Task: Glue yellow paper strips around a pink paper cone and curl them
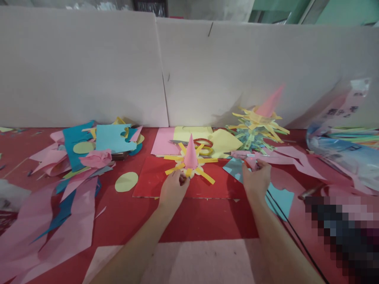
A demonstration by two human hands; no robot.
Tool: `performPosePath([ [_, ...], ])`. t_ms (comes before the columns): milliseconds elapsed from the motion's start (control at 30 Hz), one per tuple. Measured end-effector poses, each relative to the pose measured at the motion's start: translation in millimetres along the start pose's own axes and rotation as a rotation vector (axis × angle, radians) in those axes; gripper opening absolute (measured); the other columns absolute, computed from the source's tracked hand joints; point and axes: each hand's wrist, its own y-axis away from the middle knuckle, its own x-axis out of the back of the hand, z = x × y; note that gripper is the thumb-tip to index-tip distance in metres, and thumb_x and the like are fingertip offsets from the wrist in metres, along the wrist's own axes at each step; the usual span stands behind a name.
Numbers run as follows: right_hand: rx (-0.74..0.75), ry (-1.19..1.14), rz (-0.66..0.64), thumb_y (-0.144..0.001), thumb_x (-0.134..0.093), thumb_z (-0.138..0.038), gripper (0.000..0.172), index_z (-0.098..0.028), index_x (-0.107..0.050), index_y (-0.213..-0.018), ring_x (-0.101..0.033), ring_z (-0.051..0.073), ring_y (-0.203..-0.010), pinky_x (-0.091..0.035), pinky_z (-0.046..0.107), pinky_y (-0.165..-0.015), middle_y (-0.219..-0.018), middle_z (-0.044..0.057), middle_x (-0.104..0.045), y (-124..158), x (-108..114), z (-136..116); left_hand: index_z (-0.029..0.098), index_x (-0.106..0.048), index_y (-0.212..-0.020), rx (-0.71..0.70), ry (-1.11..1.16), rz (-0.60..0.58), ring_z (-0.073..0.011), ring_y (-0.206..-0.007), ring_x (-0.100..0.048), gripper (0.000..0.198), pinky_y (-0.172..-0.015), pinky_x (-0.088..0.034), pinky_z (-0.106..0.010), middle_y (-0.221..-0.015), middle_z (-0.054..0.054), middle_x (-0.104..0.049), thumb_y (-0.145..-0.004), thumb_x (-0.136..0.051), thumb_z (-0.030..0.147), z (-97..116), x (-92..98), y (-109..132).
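Observation:
A pink paper cone [191,154] stands upright on a pale round base with yellow paper strips [207,176] radiating from it. My left hand [174,188] is closed at the near edge of this base, its fingertips pinching the paper rim. My right hand [256,179] is wrapped around a pink glue gun [239,154], whose nozzle points left toward the cone. A black cord [284,217] trails from below that hand. Beneath the cone lies a red board [151,181]. Red- and yellow-handled scissors [204,142] rest just behind it.
A tiered paper piece with a pink cone top [271,102] leans at the back right. Coloured paper scraps [112,138] pile up at left, near a pale yellow disc [126,182]. A plastic bag [346,146] lies at right. White panels [89,67] stand along the back.

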Motion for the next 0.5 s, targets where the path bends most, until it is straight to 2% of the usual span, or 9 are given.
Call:
performPosePath([
  [100, 0.144, 0.108, 0.085, -0.067, -0.063, -0.031, 0.042, -0.012, -0.053, -0.103, -0.05, 0.03, -0.096, -0.04, 0.048, -0.083, -0.097, 0.015, -0.056, -1.4, 3.0, -0.6, 0.02, -0.054, -0.075, -0.004, 0.033, 0.008, -0.0127, -0.066, -0.052, 0.009, -0.059, -0.037, -0.022, -0.071, 0.0, -0.058, -0.079, -0.05, 0.028, -2.4, -0.1, -0.4],
  [200, 0.359, 0.048, 0.087, -0.075, -0.057, -0.025, 0.027, -0.014, -0.055, -0.1, -0.049, 0.029, -0.102, -0.039, 0.048, -0.088, -0.1, 0.015, -0.056, 6.7, 4.6, -14.4, 0.02, -0.055, -0.076, -0.007, 0.038, 0.013, -0.0127, -0.065, -0.053, 0.009, -0.06, -0.037, -0.023, -0.07, 0.0, -0.059, -0.079, -0.05, 0.027, -4.5, -0.2, -0.9],
  [300, 0.586, -0.12, -0.095, -0.082, -0.049, -0.019, 0.011, -0.019, -0.058, -0.09, -0.053, 0.022, -0.095, -0.043, 0.04, -0.087, -0.092, 0.008, -0.059, 26.6, 3.3, -33.8, 0.02, -0.056, -0.076, -0.019, 0.046, 0.015, -0.0121, -0.064, -0.053, 0.009, -0.06, -0.038, -0.022, -0.071, 0.0, -0.06, -0.08, -0.049, 0.026, -5.3, 0.0, -1.4],
  [400, 0.742, -0.185, -0.385, -0.084, -0.049, -0.017, 0.017, -0.021, -0.062, -0.093, -0.054, 0.018, -0.088, -0.045, 0.035, -0.084, -0.089, 0.006, -0.058, 50.7, 1.0, -49.9, 0.02, -0.056, -0.077, -0.023, 0.053, 0.03, -0.0115, -0.063, -0.053, 0.009, -0.059, -0.038, -0.021, -0.071, 0.0, -0.061, -0.08, -0.049, 0.025, -4.5, 0.5, -1.7],
  [500, 0.822, -0.206, -0.575, -0.085, -0.049, -0.019, 0.025, -0.023, -0.064, -0.104, -0.055, 0.018, -0.09, -0.047, 0.035, -0.081, -0.092, 0.007, -0.058, 65.8, 0.4, -58.4, 0.019, -0.056, -0.077, -0.017, 0.051, 0.033, -0.0116, -0.063, -0.054, 0.009, -0.06, -0.038, -0.021, -0.071, 0.0, -0.062, -0.08, -0.05, 0.025, -3.3, 0.7, -1.8],
])
